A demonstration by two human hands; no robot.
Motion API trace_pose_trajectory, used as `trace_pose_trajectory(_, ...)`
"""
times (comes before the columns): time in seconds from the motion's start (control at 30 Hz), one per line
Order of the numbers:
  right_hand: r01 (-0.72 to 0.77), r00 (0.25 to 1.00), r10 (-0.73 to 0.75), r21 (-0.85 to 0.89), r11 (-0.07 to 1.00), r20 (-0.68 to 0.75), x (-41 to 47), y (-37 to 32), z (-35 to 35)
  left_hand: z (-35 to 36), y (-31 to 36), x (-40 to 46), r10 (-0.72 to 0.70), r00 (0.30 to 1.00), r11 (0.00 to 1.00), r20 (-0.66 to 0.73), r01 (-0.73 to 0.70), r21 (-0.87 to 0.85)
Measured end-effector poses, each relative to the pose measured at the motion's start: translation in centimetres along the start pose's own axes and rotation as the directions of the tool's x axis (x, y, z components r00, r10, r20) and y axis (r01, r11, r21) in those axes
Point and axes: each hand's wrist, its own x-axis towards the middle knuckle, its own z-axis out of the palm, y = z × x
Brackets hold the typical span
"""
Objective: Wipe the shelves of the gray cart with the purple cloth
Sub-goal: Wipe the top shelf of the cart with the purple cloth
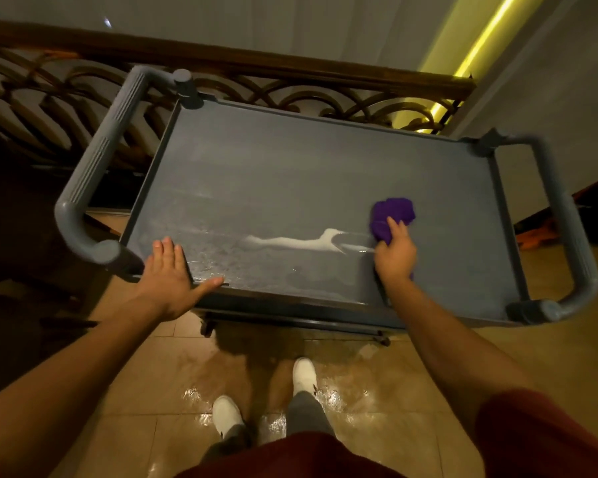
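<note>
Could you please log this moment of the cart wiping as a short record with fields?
cart: gray cart, top shelf in view, handle at each end
cloth: purple cloth, bunched, on the shelf's right part
right hand: right hand grips the cloth on the shelf
left hand: left hand flat on the near left rim
shelf surface: white streak left of the cloth
floor: glossy tiles

Gray cart (325, 150), purple cloth (392, 212), white shoes (304, 374), glossy tan floor tiles (411, 391).
</note>
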Motion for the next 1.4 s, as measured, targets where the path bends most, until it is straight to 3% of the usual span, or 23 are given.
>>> trace_pose_trajectory(0.1, 0.054, 0.996, -0.057, 0.053, 0.997, 0.067, -4.2, -6.0, 4.6, 0.0, -0.1, -0.2, -0.013, 1.0, 1.0, 0.025, 0.013, 0.0)
trace_pose_trajectory(0.2, 0.195, 0.964, -0.205, 0.075, 0.978, 0.169, -8.1, -11.1, 8.9, -0.7, -0.3, 0.0, -0.012, 0.998, 1.0, 0.06, 0.01, 0.027)
trace_pose_trajectory(0.3, 0.224, 0.952, -0.235, 0.076, 0.972, 0.197, -7.9, -12.2, 8.9, -1.3, -1.9, -0.2, 0.05, 0.998, 0.998, 0.042, -0.052, 0.028)
trace_pose_trajectory(0.37, 0.258, 0.956, -0.257, 0.006, 0.966, 0.142, -6.7, -11.0, 7.3, -0.7, -3.3, -0.7, 0.114, 0.993, 0.992, 0.004, -0.114, 0.056)
trace_pose_trajectory(0.53, 0.096, 0.992, -0.106, -0.134, 0.986, -0.065, -5.3, -7.0, 4.3, 1.5, -3.9, -1.5, 0.173, 0.985, 0.983, -0.026, -0.171, 0.071)
trace_pose_trajectory(0.67, 0.139, 0.989, -0.14, 0.016, 0.99, 0.051, -5.6, -8.3, 6.6, 1.7, -4.0, -1.2, 0.191, 0.981, 0.977, -0.04, -0.186, 0.105)
trace_pose_trajectory(0.93, 0.131, 0.986, -0.143, 0.134, 0.982, 0.085, -9.1, -15.6, 13.1, 0.7, -5.0, -1.3, 0.237, 0.971, 0.966, 0.02, -0.238, 0.099)
trace_pose_trajectory(1.1, 0.224, 0.939, -0.27, 0.214, 0.951, 0.215, -14.5, -22.9, 19.0, -0.2, -6.3, -1.3, 0.273, 0.957, 0.962, 0.096, -0.275, 0.001)
trace_pose_trajectory(1.27, 0.423, 0.841, -0.436, 0.113, 0.899, 0.32, -15.2, -23.9, 19.8, -1.4, -6.1, -1.7, 0.233, 0.961, 0.972, 0.146, -0.236, 0.001)
trace_pose_trajectory(1.4, 0.459, 0.808, -0.483, 0.154, 0.875, 0.336, -11.6, -23.2, 17.3, -0.7, -5.4, -4.4, 0.197, 0.978, 0.98, -0.066, -0.195, 0.036)
